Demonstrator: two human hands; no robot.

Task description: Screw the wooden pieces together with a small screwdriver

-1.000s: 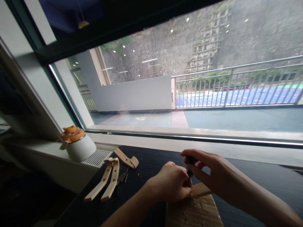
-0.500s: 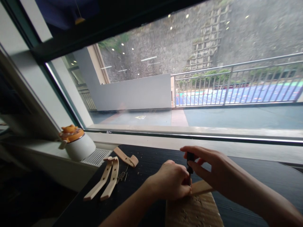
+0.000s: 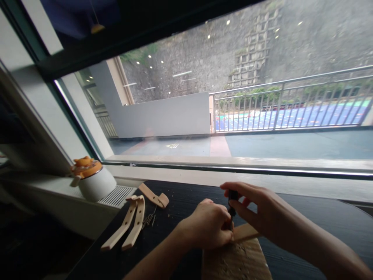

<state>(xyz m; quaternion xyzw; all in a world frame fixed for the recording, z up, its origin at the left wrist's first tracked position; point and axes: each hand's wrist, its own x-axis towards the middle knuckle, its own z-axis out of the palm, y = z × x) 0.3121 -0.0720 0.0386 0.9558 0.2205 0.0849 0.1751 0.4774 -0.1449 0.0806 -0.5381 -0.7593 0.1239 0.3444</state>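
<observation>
At the far edge of the board (image 3: 236, 262), the wooden strip (image 3: 246, 232) is best pinned by the gripping left hand (image 3: 206, 225), the black-handled tool (image 3: 233, 195) pinched by the right hand (image 3: 264, 204) kept upright.

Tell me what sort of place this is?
Probably an indoor woodworking spot by a window: shaped wooden pieces and a marked wooden block on a black table, with a large window facing a metal railing outside.
</observation>
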